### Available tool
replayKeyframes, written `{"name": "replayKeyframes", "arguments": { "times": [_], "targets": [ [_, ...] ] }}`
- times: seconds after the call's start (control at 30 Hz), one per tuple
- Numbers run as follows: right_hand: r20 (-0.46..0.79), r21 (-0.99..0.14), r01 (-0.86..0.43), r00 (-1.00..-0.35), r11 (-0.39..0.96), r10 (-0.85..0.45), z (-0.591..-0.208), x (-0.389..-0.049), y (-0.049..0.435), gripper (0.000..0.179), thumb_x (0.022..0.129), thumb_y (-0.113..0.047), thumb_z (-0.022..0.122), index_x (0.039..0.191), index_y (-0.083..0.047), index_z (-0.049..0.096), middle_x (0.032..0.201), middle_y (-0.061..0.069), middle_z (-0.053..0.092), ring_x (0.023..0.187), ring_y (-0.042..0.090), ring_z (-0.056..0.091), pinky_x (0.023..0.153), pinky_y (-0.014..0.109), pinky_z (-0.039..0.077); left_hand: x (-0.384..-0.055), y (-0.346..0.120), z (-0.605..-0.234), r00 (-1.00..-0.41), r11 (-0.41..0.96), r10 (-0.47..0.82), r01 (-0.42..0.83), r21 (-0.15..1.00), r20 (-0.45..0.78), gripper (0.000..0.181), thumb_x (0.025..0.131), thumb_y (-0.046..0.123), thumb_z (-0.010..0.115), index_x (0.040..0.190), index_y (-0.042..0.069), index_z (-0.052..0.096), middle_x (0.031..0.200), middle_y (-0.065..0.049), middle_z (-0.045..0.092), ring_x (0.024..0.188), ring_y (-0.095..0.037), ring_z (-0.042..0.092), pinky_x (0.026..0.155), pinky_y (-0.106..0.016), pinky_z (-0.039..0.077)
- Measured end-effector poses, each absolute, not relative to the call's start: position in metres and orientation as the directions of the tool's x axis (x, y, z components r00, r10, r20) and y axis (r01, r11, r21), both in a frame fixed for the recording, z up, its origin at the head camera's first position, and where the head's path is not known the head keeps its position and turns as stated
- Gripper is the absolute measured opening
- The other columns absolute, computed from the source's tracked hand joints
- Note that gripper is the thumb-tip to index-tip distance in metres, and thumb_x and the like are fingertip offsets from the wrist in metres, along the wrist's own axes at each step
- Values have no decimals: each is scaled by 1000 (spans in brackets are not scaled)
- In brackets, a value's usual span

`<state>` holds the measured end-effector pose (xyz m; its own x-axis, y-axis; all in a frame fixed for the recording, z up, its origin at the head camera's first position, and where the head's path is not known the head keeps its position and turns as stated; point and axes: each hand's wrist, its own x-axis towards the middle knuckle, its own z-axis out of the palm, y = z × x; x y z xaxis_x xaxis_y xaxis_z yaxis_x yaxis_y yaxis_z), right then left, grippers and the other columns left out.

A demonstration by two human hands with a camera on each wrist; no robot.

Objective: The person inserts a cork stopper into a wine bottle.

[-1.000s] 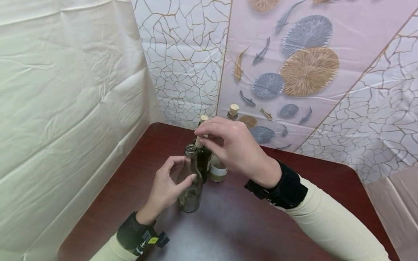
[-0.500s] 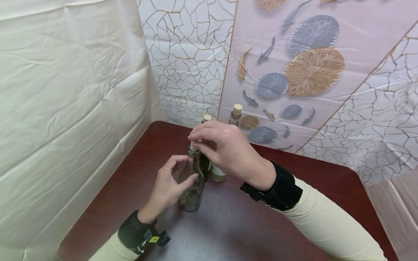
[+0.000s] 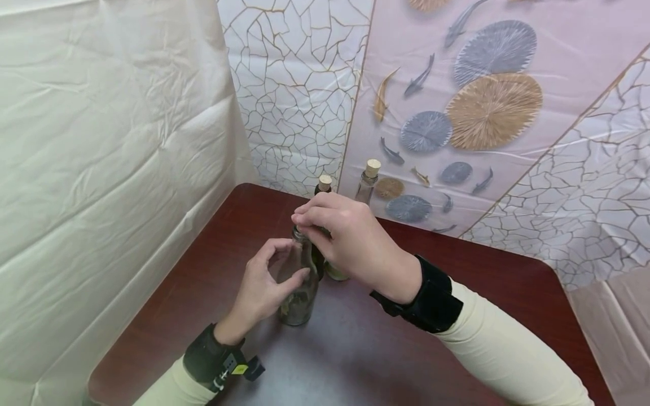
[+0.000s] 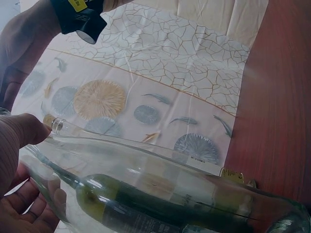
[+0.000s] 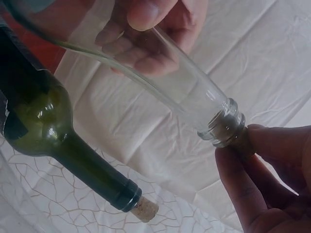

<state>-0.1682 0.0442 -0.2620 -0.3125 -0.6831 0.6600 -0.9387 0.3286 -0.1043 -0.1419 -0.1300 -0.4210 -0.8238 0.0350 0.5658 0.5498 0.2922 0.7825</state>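
Note:
A clear glass bottle [image 3: 297, 307] stands on the table, and my left hand [image 3: 260, 285] holds it with fingers and thumb curled round its upper body. Above its mouth, my right hand [image 3: 352, 239] pinches a cork [image 5: 243, 144] between thumb and fingers. The lower end of that cork sits inside the bottle's neck in the right wrist view; in the head view my fingers hide it. Close behind is a dark green bottle [image 5: 87, 167] with its own cork [image 5: 146, 209] in place.
Farther back to the right stands another clear bottle [image 3: 365, 190], corked and partly hidden by my right hand. Dark red table [image 3: 457, 338] stretches around the bottles. Cream cloth [image 3: 122, 141] hangs along the left, patterned cloth [image 3: 294, 96] along the back.
My right hand has moved left and slightly down, bringing the cork from beside the clear bottle's mouth into it. My left hand keeps its hold on the bottle.

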Motion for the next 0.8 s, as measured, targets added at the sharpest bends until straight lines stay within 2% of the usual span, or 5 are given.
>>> {"name": "replayKeyframes", "arguments": {
  "times": [0.13,0.33,0.57,0.8],
  "targets": [
    [673,-79,-938,-301,339,-676,-261,-167,43,11,85,-3,72,95,-5,76,98,5,73,96,15,67,85,26,55,-141,-129,-415,-828,311,29,541,782,561,48,79,12,80,121,9,56,120,-5,64,113,-16,59,98,-39,50],
    [686,-72,-939,-291,336,-667,-261,-167,41,10,86,-3,71,94,-4,76,96,5,73,94,15,66,86,27,54,-128,-125,-391,-823,324,20,542,775,567,44,78,1,78,116,-1,57,116,-13,65,109,-22,61,95,-46,51],
    [671,-70,-939,-295,338,-680,-262,-167,42,11,87,-3,70,96,-5,76,98,4,72,95,13,65,85,25,54,-122,-123,-383,-829,329,14,532,780,560,43,77,0,78,115,0,57,115,-12,65,108,-21,61,94,-47,52],
    [649,-122,-942,-314,313,-693,-261,-169,45,13,86,-2,70,98,-6,74,101,3,71,97,11,65,84,23,54,-123,-123,-387,-832,314,16,530,788,554,43,77,0,78,115,1,58,115,-12,65,110,-22,61,96,-47,51]
  ]
}}
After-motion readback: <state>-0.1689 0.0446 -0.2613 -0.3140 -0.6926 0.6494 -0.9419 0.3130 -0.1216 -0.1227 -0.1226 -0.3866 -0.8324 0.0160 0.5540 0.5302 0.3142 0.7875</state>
